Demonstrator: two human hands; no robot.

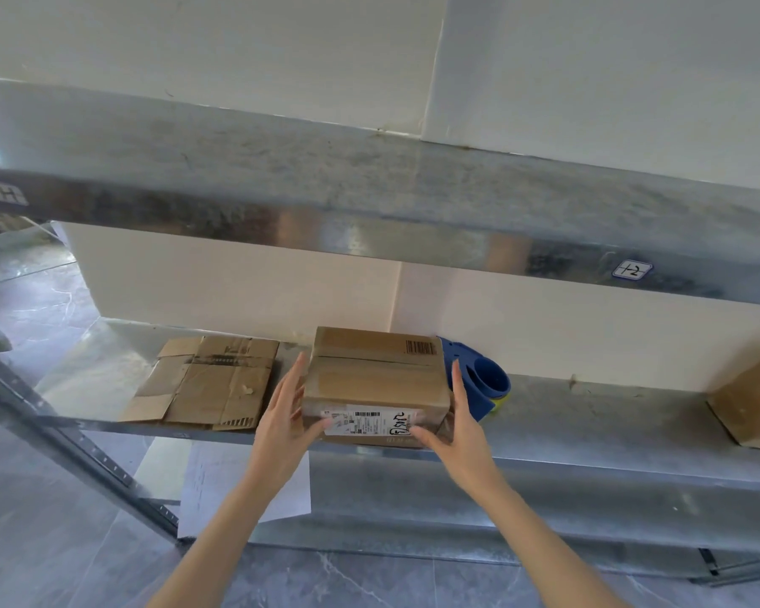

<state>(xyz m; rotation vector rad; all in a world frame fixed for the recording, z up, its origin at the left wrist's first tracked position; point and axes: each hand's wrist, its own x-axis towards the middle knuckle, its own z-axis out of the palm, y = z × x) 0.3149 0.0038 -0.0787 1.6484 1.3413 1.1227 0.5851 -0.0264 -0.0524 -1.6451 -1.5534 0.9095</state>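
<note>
Head: left hand (281,425), right hand (462,427) against box (374,375)

Soft even daylight, glare on upper shelf (369,239), wide-angle bend at edges, slight blur.

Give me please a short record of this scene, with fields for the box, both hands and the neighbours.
main thing: taped cardboard box, white label in front, on the front edge of the metal shelf
left hand: straight fingers along the box's left side
right hand: straight fingers along its right side
left of box: flattened cardboard
behind, to the right: blue object
</note>
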